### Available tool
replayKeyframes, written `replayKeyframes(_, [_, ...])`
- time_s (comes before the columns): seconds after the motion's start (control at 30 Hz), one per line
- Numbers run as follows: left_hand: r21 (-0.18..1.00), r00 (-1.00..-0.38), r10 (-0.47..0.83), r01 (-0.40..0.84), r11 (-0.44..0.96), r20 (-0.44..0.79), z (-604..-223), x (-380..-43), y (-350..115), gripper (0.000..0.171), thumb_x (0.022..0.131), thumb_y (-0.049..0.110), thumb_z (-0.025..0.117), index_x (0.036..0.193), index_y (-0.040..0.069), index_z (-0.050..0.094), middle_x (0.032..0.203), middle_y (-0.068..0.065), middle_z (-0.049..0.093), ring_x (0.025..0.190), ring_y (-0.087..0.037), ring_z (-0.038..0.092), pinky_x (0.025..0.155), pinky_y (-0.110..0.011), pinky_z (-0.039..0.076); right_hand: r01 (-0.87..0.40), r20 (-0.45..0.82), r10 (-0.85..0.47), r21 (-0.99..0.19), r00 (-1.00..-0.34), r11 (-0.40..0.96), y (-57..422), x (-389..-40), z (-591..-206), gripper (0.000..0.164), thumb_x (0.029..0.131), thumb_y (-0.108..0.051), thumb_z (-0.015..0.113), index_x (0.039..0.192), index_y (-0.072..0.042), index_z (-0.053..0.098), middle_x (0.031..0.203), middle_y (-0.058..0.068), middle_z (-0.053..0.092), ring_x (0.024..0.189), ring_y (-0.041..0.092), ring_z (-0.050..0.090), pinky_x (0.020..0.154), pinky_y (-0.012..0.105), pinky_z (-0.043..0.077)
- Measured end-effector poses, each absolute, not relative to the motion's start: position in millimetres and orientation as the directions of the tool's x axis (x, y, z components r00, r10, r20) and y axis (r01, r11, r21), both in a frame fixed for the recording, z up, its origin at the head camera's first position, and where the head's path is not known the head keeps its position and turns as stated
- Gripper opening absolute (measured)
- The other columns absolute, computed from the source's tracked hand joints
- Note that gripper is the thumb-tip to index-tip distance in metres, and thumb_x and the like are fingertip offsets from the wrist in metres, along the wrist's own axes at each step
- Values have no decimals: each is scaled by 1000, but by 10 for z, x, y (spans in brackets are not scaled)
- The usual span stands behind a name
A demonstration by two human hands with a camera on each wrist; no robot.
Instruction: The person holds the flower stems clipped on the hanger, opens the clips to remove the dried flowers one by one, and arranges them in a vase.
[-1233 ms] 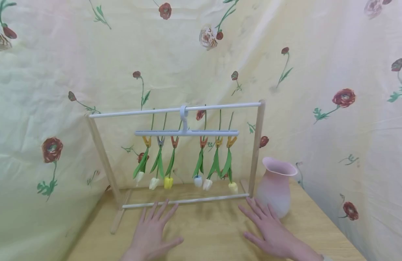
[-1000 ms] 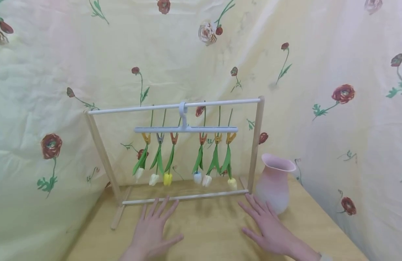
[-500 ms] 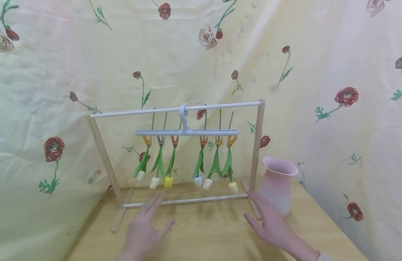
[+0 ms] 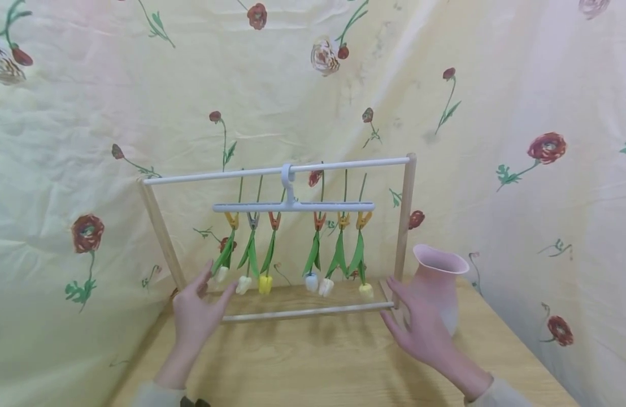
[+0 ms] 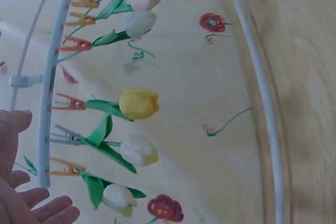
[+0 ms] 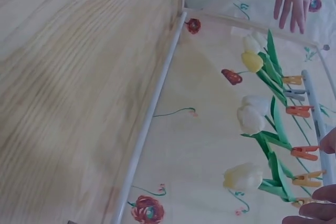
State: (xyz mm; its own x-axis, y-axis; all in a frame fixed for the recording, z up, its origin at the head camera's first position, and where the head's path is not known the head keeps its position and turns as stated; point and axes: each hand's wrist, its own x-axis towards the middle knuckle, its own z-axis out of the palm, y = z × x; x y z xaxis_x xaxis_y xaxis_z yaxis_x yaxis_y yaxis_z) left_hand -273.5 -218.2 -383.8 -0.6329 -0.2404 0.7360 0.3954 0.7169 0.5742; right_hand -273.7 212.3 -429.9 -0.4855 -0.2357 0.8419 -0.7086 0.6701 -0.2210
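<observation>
- Holding nothing in left grip [image 4: 195, 314], loosely spread between thumb and fingers, beside the lower blooms at the left end of the hanging tulips [image 4: 265, 284]; cannot tell whether touching.
- Holding nothing visible in right grip [image 4: 421, 328], with thumb and fingers parted, low by the right upright [image 4: 404, 226] of the wooden rack [image 4: 161, 234] and partly in front of the pink vase [image 4: 443, 287]; cannot tell whether touching either.
- Newly lifted on the left, up and outward from a low, splayed pose over the worktop [image 4: 303, 362]; shifted less on the right, brought closer to the rack's foot with fingers drawn together.
- Displaying, heads down as before, 6 tulips: 2 white, 1 yellow, 1 pale blue, 1 pinkish white and 1 pale yellow, pinched in coloured clips [image 4: 275, 220] beneath a pale hanger [image 4: 333, 207], hooked over the top bar [image 4: 353, 164].
- Judged from the new pose, apparently past idling and into reaching, with every tulip still clipped and none in hand.
- Framed behind by flower-printed cloth [image 4: 496, 90], draped around the worktop.
</observation>
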Motion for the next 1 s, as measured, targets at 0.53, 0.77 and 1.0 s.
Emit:
replayKeyframes(0.53, [790, -845, -316, 185, 585, 432, -3642, -3105, -2384, 76, 97, 40, 78, 160, 11, 47, 165, -13, 47, 143, -43, 56, 114, -57, 50, -737, 852, -279, -170, -444, 654, 1936, -2768, -4120, 68, 79, -7, 87, 141, 7, 62, 139, 25, 69, 122, 42, 71, 118, 17, 39])
replayKeyframes(0.77, [772, -876, -309, 104, 627, 370, -3598, -3318, -2468, 76, 99, 47, 73, 160, 12, 46, 165, -15, 45, 143, -43, 57, 105, -55, 57, -747, 855, -291, -153, -428, 647, 1802, -2799, -4006, 69, 80, -8, 86, 143, 5, 61, 140, 23, 69, 122, 40, 72, 115, 18, 43])
replayKeyframes(1.0, [811, -923, -276, 62, 582, 269, -3518, -3412, -2497, 75, 101, 47, 71, 162, 15, 43, 166, -16, 46, 143, -41, 57, 106, -51, 57, -726, 856, -295, -127, -425, 676, 1692, -2844, -3906, 65, 82, -12, 87, 140, 5, 63, 133, 22, 73, 88, 27, 80, 86, 45, 64])
